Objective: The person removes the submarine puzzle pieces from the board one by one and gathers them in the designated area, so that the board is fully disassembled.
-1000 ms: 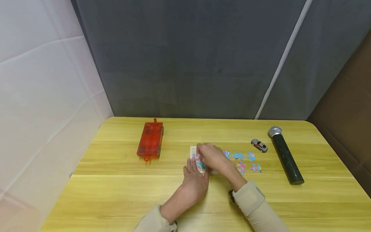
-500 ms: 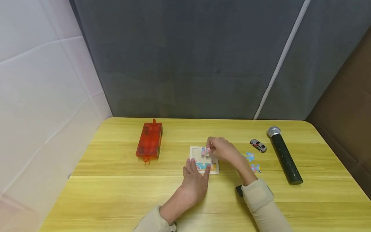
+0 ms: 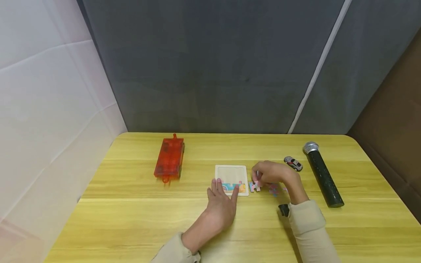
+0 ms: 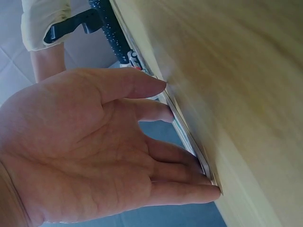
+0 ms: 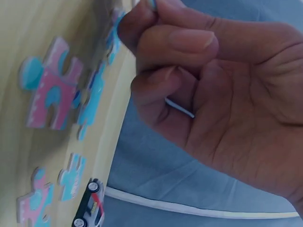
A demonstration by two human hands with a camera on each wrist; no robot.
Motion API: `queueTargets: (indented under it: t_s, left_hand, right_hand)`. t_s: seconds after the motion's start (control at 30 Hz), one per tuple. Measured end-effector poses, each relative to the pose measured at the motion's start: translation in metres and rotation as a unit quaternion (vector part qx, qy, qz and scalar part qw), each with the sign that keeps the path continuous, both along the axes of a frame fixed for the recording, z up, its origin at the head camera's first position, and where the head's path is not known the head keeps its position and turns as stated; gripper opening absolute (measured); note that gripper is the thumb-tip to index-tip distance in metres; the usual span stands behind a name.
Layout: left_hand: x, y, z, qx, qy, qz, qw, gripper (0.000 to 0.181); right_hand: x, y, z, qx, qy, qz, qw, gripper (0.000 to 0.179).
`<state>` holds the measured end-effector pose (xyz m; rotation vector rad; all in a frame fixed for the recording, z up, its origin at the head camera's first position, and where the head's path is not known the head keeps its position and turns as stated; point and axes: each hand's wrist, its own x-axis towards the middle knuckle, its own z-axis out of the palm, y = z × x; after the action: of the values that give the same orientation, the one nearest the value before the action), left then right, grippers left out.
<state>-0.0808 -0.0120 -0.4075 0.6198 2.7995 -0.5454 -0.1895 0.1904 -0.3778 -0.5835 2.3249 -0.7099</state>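
Note:
My left hand point(image 3: 221, 209) rests its straight, spread fingers on the lower edge of a pale square puzzle tray point(image 3: 231, 167); in the left wrist view, the fingertips and thumb meet the tray's rim. A row of blue and orange puzzle pieces point(image 3: 230, 187) fills the tray's near side, partly hidden by fingers. To the right of the tray, my right hand point(image 3: 271, 171) pinches a pink and blue puzzle piece point(image 3: 254, 186) between thumb and forefinger, low over the table. Beneath that hand, several loose pieces, including a pink one point(image 5: 52, 87), lie on the wood.
A red see-through toy cart point(image 3: 169, 157) stands at the left of the table. Behind the right wrist is a small silver toy car point(image 3: 293, 163), and beyond it lies a black microphone point(image 3: 323, 179). Grey cloth point(image 3: 210, 73) walls the back.
My right hand has lifted a pink puzzle piece out of the tray and carried it right, down beside the tray. The left hand has stayed where it was.

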Motion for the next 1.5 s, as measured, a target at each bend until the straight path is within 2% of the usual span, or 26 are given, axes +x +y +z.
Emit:
queueTargets:
  t_s: [0.13,0.33,0.57,0.83,1.07,1.17,1.3,1.4,1.5]
  left_hand:
    - [-0.001,0.0,0.0,0.003,-0.001,0.004,1.0,0.063]
    - [-0.003,0.001,0.001,0.008,-0.006,0.009,0.9999,0.063]
    - [-0.003,0.0,0.0,0.008,-0.008,0.005,0.9999,0.07]
    - [-0.002,0.0,-0.001,0.001,-0.002,-0.001,1.0,0.067]
    - [-0.002,0.0,-0.001,-0.006,-0.005,-0.003,1.0,0.07]
    - [-0.002,0.0,-0.001,-0.005,-0.004,-0.004,1.0,0.07]
    - [-0.001,0.0,-0.002,-0.005,-0.003,-0.004,1.0,0.07]
    - [0.0,-0.001,-0.002,-0.009,0.0,-0.009,0.9999,0.069]
    - [0.0,-0.001,-0.002,-0.009,0.001,-0.012,0.9999,0.069]
  right_hand:
    - [0.0,0.004,0.0,0.016,-0.028,-0.016,0.9993,0.019]
    - [0.0,0.004,0.0,0.031,-0.028,-0.048,0.998,0.019]
    - [-0.002,0.002,0.0,0.051,-0.009,-0.058,0.997,0.018]
    - [-0.002,-0.005,-0.007,0.084,0.027,-0.079,0.9929,0.018]
    - [0.003,-0.012,-0.006,0.116,0.045,-0.076,0.9893,0.03]
    - [0.005,-0.013,-0.006,0.116,0.047,-0.081,0.9888,0.031]
    - [0.005,-0.012,-0.008,0.105,0.028,-0.096,0.9895,0.029]
    - [0.006,-0.012,-0.009,0.112,0.03,-0.096,0.9887,0.028]
    - [0.008,-0.015,-0.008,0.126,0.054,-0.082,0.9871,0.026]
